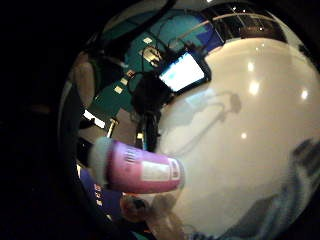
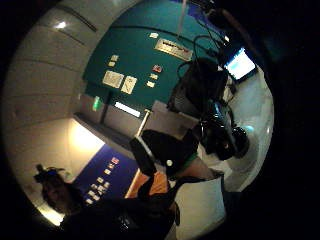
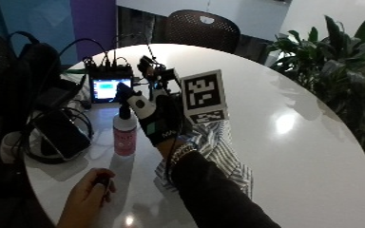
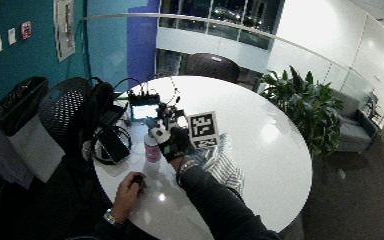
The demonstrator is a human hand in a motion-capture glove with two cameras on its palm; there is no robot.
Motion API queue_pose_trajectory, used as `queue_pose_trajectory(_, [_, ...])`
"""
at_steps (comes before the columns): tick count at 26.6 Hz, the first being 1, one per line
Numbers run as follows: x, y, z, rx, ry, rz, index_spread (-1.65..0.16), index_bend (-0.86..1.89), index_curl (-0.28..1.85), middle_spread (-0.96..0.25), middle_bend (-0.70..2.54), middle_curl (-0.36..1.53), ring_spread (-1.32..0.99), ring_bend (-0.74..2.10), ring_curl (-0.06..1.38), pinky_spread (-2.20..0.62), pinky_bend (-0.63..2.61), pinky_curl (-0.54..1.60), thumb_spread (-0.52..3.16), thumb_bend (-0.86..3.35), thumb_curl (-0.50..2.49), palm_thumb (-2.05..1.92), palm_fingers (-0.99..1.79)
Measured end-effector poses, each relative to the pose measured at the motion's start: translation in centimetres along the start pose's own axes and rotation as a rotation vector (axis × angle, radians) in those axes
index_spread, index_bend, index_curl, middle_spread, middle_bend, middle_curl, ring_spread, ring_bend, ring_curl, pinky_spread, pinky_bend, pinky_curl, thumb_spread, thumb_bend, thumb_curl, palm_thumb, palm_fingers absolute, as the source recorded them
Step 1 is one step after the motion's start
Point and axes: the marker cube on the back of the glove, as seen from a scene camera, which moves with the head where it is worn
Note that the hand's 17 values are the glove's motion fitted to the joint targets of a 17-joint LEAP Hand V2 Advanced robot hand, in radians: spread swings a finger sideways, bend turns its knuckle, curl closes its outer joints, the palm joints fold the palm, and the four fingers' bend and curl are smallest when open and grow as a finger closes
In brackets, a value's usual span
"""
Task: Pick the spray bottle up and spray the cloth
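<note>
A pink spray bottle (image 3: pixel 125 136) with a black nozzle stands upright on the round white table (image 3: pixel 296 142). My gloved right hand (image 3: pixel 158 119) hovers just beside it, at the height of its nozzle, fingers straight and pointing up, holding nothing. A striped cloth (image 3: pixel 215 148) lies crumpled on the table under my forearm. The little finger side palm view shows the bottle (image 1: pixel 142 170) close to the palm and the cloth (image 1: pixel 295 200) at the edge. In the wide outside view the hand (image 4: pixel 172 142) is next to the bottle (image 4: pixel 152 151), with the cloth (image 4: pixel 226 169) beside them.
A small lit screen (image 3: pixel 106 88) with cables sits behind the bottle. A black device (image 3: pixel 62 135) and coiled cables lie at the table's left edge. The bare left hand (image 3: pixel 89 194) rests near the front edge. A chair (image 3: pixel 201 26) and a plant (image 3: pixel 334 61) stand around the table.
</note>
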Motion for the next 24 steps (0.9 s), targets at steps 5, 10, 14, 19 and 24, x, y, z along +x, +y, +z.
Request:
queue_pose_trajectory(5, [-5.2,1.1,-2.8,-0.149,0.121,-0.263,-0.33,0.12,0.40,-0.11,0.34,0.39,-0.13,0.39,0.36,0.04,0.44,0.38,1.03,-0.04,0.24,0.34,0.54])
queue_pose_trajectory(10, [-7.0,4.0,-5.2,-0.514,0.220,-0.385,-0.38,0.18,0.38,-0.12,0.31,0.38,-0.14,0.33,0.32,0.09,0.36,0.35,0.99,-0.06,0.23,0.26,0.56])
queue_pose_trajectory(14, [-6.1,6.8,-7.0,-0.641,0.331,-0.363,-0.40,0.22,0.39,-0.15,0.26,0.36,-0.16,0.28,0.31,0.13,0.30,0.34,0.96,-0.06,0.23,0.19,0.52])
queue_pose_trajectory(19, [-5.1,11.8,-7.6,-0.718,0.398,-0.398,-0.42,0.22,0.39,-0.18,0.23,0.35,-0.19,0.22,0.29,0.15,0.24,0.32,0.94,-0.04,0.23,0.16,0.50])
queue_pose_trajectory(24, [-4.9,14.9,-7.4,-0.757,0.461,-0.494,-0.44,0.22,0.39,-0.19,0.19,0.35,-0.20,0.19,0.28,0.16,0.21,0.32,0.93,-0.04,0.24,0.14,0.51])
